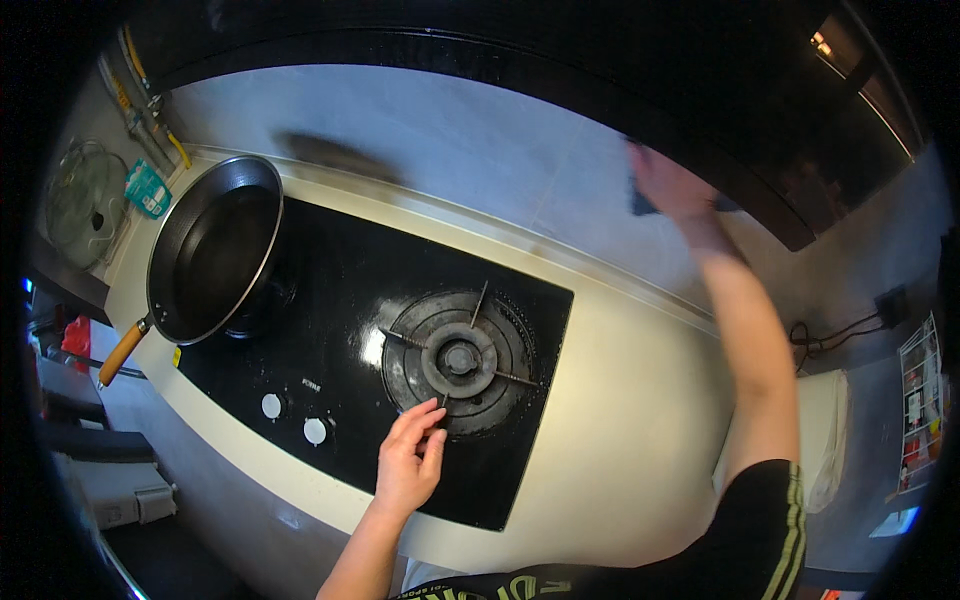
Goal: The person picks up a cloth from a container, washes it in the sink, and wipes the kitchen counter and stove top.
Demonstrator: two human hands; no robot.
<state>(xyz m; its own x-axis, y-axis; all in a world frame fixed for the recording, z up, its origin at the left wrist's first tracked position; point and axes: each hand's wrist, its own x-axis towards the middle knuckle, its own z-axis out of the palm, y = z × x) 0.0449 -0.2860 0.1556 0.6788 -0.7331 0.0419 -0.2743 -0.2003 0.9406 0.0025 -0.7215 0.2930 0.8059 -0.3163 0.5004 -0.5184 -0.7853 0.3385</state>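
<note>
My left hand (410, 459) hovers over the front of the black glass gas hob (337, 262), its fingers loosely bent and holding nothing. Its fingertips are beside one prong of the right burner (459, 360); whether they touch it I cannot tell. My right arm reaches up to the grey wall (480, 142) under the range hood. There my right hand (667, 180), blurred, presses what looks like a dark cloth (643, 201) against the wall. A deep black frying pan (225, 247) with a wooden handle (124, 351) rests tilted at the hob's left side.
Overhead, the dark range hood (450, 56) juts out above my right hand. A glass lid (86, 202) and a teal packet (148, 189) stand at the left. Two hob knobs (316, 430) face me. At the right are a cable (832, 345) and a white wire rack (921, 405).
</note>
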